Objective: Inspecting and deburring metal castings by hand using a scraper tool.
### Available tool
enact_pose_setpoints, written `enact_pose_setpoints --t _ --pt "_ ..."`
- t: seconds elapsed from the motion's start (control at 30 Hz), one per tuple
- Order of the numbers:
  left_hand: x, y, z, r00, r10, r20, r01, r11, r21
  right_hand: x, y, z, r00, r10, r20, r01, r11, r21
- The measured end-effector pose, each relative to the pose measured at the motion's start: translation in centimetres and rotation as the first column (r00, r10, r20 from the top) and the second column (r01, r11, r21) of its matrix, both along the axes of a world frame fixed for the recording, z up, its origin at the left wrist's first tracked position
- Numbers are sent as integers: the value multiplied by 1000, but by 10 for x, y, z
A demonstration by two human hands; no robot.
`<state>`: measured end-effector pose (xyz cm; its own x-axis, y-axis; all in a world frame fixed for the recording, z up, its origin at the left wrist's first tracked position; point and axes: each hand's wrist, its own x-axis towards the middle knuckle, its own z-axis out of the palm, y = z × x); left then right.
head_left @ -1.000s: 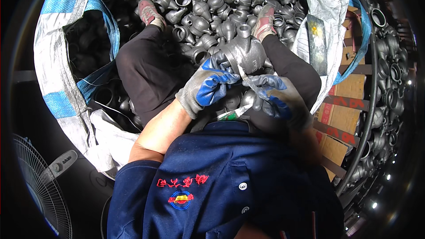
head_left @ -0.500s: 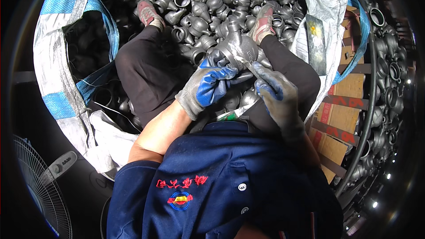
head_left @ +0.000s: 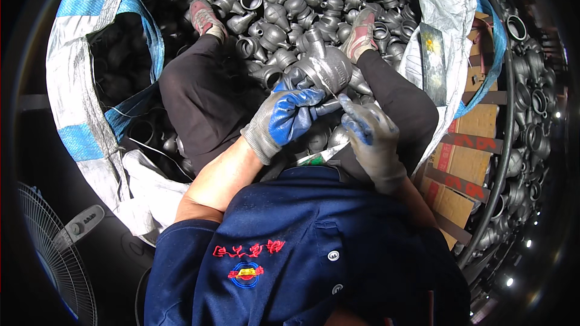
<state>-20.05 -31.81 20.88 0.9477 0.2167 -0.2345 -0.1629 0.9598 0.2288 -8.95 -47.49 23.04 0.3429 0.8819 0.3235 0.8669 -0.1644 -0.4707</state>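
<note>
A grey, bulb-shaped metal casting with a narrow neck is tilted above my lap, its neck pointing away from me. My left hand, in a grey knit glove with a blue coated palm, is closed on its near left side. My right hand, gloved alike, is closed around a thin, pointed tool. The tool's slim tip lies at the casting's lower side; most of the tool is hidden by my fingers, so its exact kind does not show. Bright bare scratches and a raised marking show on the casting.
Similar castings are heaped around my shoes inside a large white woven sack with blue straps. A flat worn plate rests against its right side. Cardboard and more castings lie right; a fan stands lower left.
My right hand has shifted slightly left and turned, and the tool at the casting now looks thinner. The left hand keeps its hold, almost unmoved.
</note>
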Motion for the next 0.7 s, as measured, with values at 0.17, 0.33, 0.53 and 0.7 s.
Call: enact_pose_setpoints --t 0.17,0.33,0.53,0.7 --pt "-3 5 -20 1000 -16 -14 17 998 66 10 -2 12 946 75 -315 -49 995 90" --pt "3 0 2 989 73 -127 -64 996 70 13 -1 13 967 131 -218 -105 986 127" --pt "-7 7 -8 994 -61 -92 75 984 164 16 -5 12 958 131 -255 -107 988 108" --pt "-8 4 8 991 93 91 -130 758 639 15 -4 17 960 101 -262 -93 995 44"
